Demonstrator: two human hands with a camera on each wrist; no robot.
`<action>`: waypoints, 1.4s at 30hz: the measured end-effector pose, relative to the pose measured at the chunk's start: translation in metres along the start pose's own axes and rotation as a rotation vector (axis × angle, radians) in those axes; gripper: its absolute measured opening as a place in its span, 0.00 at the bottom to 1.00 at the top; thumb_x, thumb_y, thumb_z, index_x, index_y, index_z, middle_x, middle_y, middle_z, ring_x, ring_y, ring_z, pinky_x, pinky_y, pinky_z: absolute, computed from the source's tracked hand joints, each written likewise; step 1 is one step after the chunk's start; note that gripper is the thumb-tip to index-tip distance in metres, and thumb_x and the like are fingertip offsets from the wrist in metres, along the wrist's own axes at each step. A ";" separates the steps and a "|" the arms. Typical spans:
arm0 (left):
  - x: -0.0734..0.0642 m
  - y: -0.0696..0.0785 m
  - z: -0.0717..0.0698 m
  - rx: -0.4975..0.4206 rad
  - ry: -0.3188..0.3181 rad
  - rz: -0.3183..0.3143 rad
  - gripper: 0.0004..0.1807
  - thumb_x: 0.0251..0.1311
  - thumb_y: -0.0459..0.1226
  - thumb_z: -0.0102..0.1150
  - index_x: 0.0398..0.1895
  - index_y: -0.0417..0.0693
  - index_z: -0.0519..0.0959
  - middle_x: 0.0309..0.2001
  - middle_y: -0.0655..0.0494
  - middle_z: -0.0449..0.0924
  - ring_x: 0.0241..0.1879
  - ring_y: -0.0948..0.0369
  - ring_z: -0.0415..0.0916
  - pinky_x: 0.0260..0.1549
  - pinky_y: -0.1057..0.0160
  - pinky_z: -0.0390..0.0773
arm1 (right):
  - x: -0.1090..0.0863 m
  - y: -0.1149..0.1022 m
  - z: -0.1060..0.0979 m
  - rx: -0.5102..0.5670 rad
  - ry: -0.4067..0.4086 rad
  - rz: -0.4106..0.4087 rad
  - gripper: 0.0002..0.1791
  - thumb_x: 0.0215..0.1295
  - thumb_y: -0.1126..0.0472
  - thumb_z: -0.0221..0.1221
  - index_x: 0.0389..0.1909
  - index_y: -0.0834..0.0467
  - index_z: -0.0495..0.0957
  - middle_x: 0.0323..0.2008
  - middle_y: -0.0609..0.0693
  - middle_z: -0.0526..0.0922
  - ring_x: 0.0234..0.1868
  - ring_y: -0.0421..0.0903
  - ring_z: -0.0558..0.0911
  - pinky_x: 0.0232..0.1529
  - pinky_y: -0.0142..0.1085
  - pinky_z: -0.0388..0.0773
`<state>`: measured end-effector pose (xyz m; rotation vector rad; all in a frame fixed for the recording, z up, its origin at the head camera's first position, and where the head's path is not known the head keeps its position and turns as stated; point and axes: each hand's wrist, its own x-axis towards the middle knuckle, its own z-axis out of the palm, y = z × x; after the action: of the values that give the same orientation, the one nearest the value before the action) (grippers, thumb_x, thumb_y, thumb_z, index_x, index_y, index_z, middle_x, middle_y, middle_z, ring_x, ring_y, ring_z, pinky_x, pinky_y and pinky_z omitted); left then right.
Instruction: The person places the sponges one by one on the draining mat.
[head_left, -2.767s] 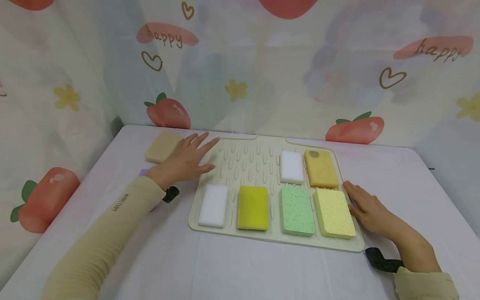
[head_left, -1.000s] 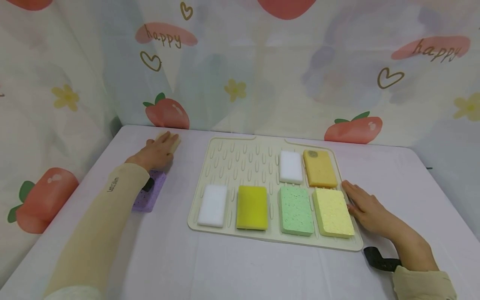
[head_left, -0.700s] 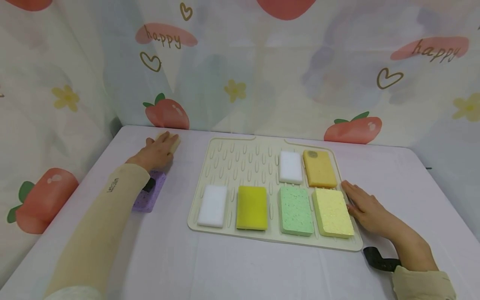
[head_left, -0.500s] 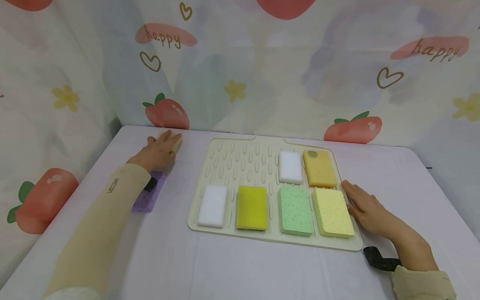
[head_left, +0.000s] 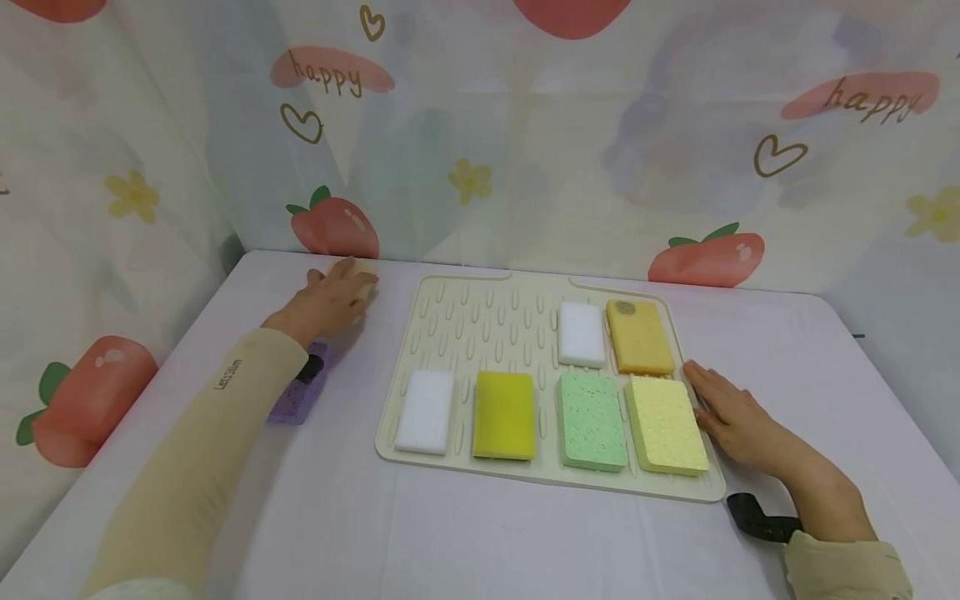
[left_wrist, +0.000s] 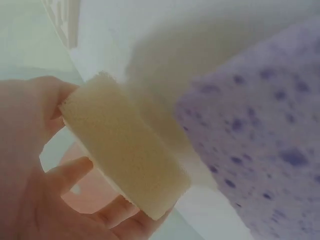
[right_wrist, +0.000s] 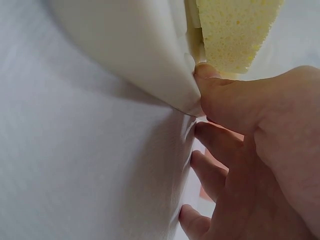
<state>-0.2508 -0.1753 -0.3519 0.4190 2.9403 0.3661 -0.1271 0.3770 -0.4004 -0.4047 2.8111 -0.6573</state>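
My left hand (head_left: 322, 302) holds a beige sponge (left_wrist: 125, 147) at the table's back left, mostly covered by the hand in the head view. In the left wrist view the thumb and fingers pinch it by its edges, and a shadow lies beside it. Under that wrist is a purple speckled sponge (head_left: 295, 406) on the cloth. My right hand (head_left: 738, 423) rests by the right rim of a cream ribbed mat (head_left: 442, 333), beside a pale yellow sponge (head_left: 667, 427). Its thumb touches the mat's rim; the other fingertips rest on the cloth.
On the mat lie a white block (head_left: 425, 412), a bright yellow sponge (head_left: 504, 415), a green sponge (head_left: 592, 422), another white block (head_left: 582, 335) and an orange-yellow sponge (head_left: 641, 342). A printed curtain (head_left: 480, 125) hangs behind the table.
From above the mat's left edge, my left hand moved left to the beige sponge and took hold of it. In the last half second it shifted slightly right. The right hand stayed put.
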 end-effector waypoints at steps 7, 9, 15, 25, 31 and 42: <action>0.003 0.012 0.000 0.003 -0.006 0.030 0.25 0.71 0.41 0.49 0.70 0.53 0.65 0.75 0.39 0.48 0.68 0.32 0.51 0.52 0.33 0.72 | 0.000 -0.001 0.001 -0.031 0.002 0.011 0.37 0.76 0.60 0.48 0.77 0.69 0.41 0.73 0.77 0.48 0.72 0.79 0.46 0.62 0.80 0.39; 0.004 0.016 0.000 -0.005 -0.016 0.025 0.27 0.70 0.42 0.49 0.71 0.55 0.65 0.76 0.41 0.47 0.66 0.30 0.52 0.52 0.32 0.72 | 0.000 -0.002 0.001 -0.029 0.000 0.016 0.38 0.76 0.60 0.48 0.77 0.69 0.41 0.73 0.77 0.48 0.72 0.79 0.46 0.62 0.79 0.39; 0.006 0.024 0.003 -0.020 -0.015 0.036 0.32 0.65 0.45 0.52 0.73 0.58 0.65 0.78 0.42 0.45 0.63 0.29 0.55 0.51 0.33 0.73 | 0.000 -0.003 0.001 -0.016 0.000 0.014 0.37 0.77 0.59 0.48 0.77 0.68 0.41 0.73 0.77 0.48 0.72 0.79 0.46 0.62 0.79 0.37; 0.007 0.040 0.005 -0.001 -0.073 0.050 0.38 0.59 0.46 0.55 0.76 0.60 0.60 0.79 0.39 0.40 0.66 0.28 0.52 0.53 0.33 0.72 | 0.000 -0.004 0.000 -0.013 -0.003 0.016 0.37 0.76 0.61 0.48 0.77 0.69 0.42 0.73 0.77 0.48 0.72 0.79 0.46 0.62 0.79 0.37; 0.006 0.048 0.005 -0.003 -0.075 0.073 0.38 0.60 0.46 0.57 0.75 0.61 0.61 0.79 0.39 0.40 0.66 0.30 0.53 0.54 0.36 0.72 | 0.000 -0.003 -0.001 -0.019 -0.006 0.016 0.37 0.76 0.61 0.48 0.76 0.70 0.42 0.73 0.77 0.48 0.72 0.79 0.46 0.62 0.79 0.38; 0.006 0.063 0.009 -0.014 -0.045 0.114 0.36 0.61 0.51 0.62 0.73 0.63 0.65 0.77 0.41 0.46 0.67 0.34 0.54 0.58 0.42 0.71 | 0.001 -0.004 0.000 -0.021 -0.011 0.030 0.37 0.76 0.61 0.48 0.76 0.70 0.42 0.73 0.77 0.48 0.72 0.78 0.45 0.62 0.79 0.38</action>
<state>-0.2392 -0.1127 -0.3445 0.5869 2.8757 0.3856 -0.1269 0.3732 -0.3981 -0.3686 2.8105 -0.6177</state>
